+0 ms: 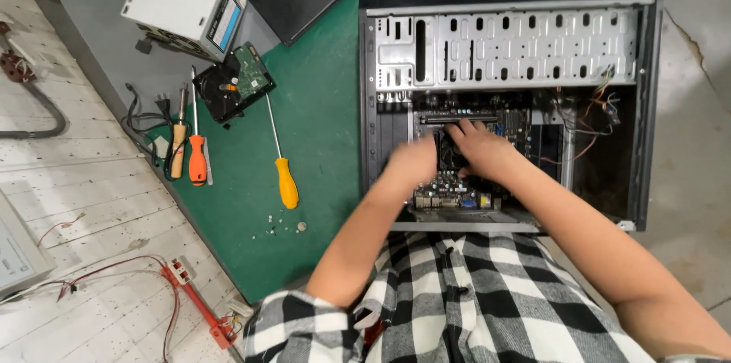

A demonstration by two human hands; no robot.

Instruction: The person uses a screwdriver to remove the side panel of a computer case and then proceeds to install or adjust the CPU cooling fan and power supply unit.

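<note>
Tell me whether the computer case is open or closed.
Open. The computer case lies on its side with no side panel, exposing the motherboard, where both the left hand and right hand reach.

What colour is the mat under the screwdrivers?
Dark green; the mat shows best in the head view, with the screwdrivers lying on it.

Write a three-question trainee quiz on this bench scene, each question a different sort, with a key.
1. True or false: both hands, the left hand and the right hand, are inside the open computer case.
2. Which tool lies nearest the case on the green mat? A) yellow-handled screwdriver B) orange-handled screwdriver C) hammer
3. Fill in: the bare hard drive lies beside the white ____ supply box.

Key: 1 true; 2 A; 3 power
</note>
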